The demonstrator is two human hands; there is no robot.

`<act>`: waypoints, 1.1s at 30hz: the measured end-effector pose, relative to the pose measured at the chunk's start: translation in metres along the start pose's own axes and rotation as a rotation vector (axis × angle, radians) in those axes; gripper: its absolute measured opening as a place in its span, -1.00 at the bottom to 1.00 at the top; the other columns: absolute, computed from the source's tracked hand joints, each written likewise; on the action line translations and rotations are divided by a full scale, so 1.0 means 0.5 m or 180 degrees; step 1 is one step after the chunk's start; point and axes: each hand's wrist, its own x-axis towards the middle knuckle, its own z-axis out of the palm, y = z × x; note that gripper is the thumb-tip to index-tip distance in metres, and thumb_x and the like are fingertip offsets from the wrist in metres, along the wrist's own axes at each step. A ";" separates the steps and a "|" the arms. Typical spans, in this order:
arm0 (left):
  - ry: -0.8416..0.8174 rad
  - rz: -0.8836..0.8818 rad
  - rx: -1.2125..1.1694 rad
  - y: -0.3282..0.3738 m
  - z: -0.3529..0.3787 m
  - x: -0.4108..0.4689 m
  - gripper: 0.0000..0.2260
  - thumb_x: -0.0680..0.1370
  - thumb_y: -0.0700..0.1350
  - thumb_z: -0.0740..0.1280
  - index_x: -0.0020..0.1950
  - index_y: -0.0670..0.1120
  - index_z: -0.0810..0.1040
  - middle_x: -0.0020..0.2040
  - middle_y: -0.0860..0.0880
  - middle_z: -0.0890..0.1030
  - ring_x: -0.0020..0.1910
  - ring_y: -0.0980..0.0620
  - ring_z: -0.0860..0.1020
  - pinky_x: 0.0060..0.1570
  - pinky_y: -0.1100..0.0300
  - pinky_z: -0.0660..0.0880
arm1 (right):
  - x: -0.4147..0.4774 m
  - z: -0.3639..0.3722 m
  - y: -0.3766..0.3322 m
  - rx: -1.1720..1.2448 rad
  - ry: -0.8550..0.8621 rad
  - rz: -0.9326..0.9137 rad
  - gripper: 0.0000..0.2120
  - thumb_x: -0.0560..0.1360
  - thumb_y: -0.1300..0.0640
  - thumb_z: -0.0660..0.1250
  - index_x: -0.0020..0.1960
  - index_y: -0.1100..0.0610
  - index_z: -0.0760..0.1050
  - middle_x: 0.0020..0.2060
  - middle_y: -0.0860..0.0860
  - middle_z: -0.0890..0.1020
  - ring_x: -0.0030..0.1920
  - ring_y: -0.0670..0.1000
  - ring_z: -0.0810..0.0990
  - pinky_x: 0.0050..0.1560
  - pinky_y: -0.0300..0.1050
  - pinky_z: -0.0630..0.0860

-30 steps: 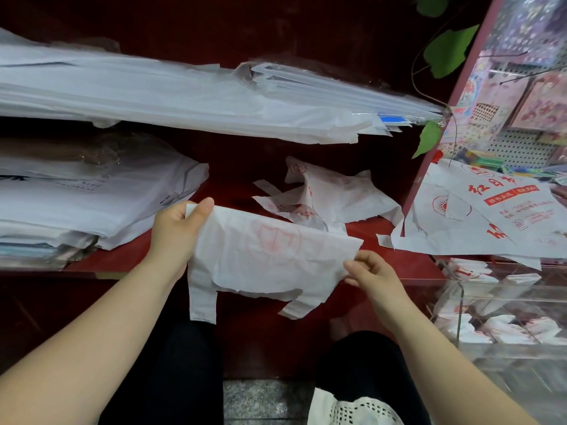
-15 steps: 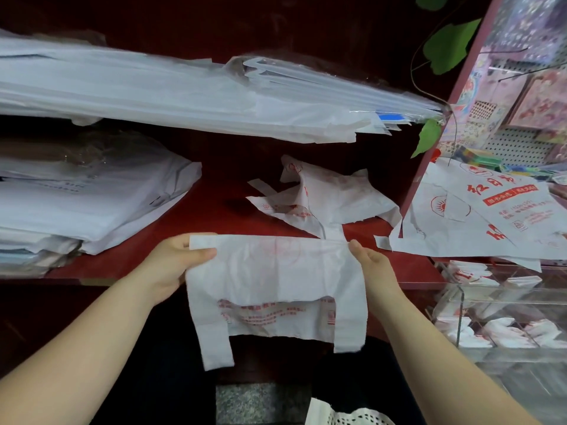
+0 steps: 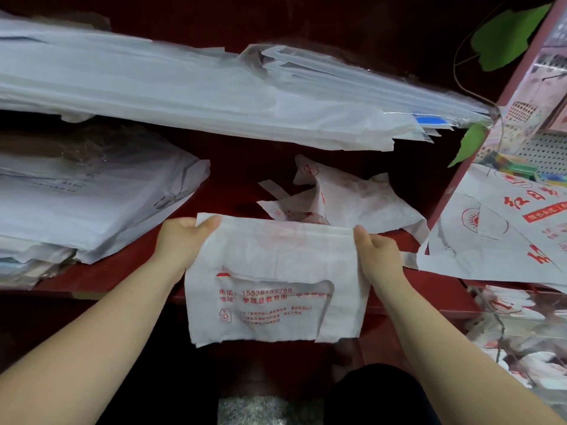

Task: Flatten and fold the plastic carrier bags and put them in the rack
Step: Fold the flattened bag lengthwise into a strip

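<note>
A white carrier bag is being held up flat in front of the person, folded over along its top edge. Its upper left corner is being pinched by the left hand, with the thumb being pressed on the front face and the fingers being hidden behind the plastic. The upper right corner is being grasped the same way by the right hand, thumb in front. The bag is being kept stretched between the two hands, just in front of the red bench, with its lower edge hanging below the bench's front edge. Red printed text is being shown through the handle cut-out of the front layer.

Behind the held bag, a heap of crumpled bags is being carried by the bench, close to the bag's top edge. A stack of flat bags is being carried at the left, and a long pile of white sheets is being supported above. At the right, a large bag with red characters is being draped over the clear rack, in which small folded bags are being kept. Whether the held bag is touching the bench cannot be told.
</note>
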 end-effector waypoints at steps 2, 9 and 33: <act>-0.0005 0.0042 0.0080 -0.006 0.005 0.027 -0.81 0.48 -0.08 0.38 -0.15 -0.22 0.55 -0.25 -0.15 0.48 -0.28 -0.03 0.41 -0.35 0.18 0.30 | 0.025 0.016 -0.001 -0.0594 -0.0008 -0.0139 -0.51 0.58 0.11 0.11 -0.50 0.16 0.09 -0.55 0.01 0.18 -0.50 -0.04 0.14 -0.47 -0.16 0.10; -0.0228 0.0225 0.0600 -0.028 0.027 0.089 -0.94 0.48 -0.19 0.37 -0.18 -0.17 0.57 -0.34 0.01 0.55 -0.39 0.10 0.47 -0.54 0.47 0.33 | 0.094 0.062 0.030 -0.2085 0.0128 0.0082 -0.56 0.58 0.07 0.06 -0.45 0.19 0.20 -0.51 0.05 0.29 -0.48 0.01 0.25 -0.43 -0.19 0.16; -0.1011 0.0835 0.3882 -0.038 0.048 -0.011 -0.50 0.62 0.10 -0.14 0.52 -0.03 -0.17 0.52 -0.04 -0.24 0.48 0.01 -0.27 0.41 0.04 -0.30 | -0.010 0.087 0.038 -0.2440 -0.0871 -0.0378 -0.21 0.21 -0.30 -0.32 0.13 0.14 0.34 0.27 0.10 0.38 0.35 0.12 0.24 0.40 0.11 0.04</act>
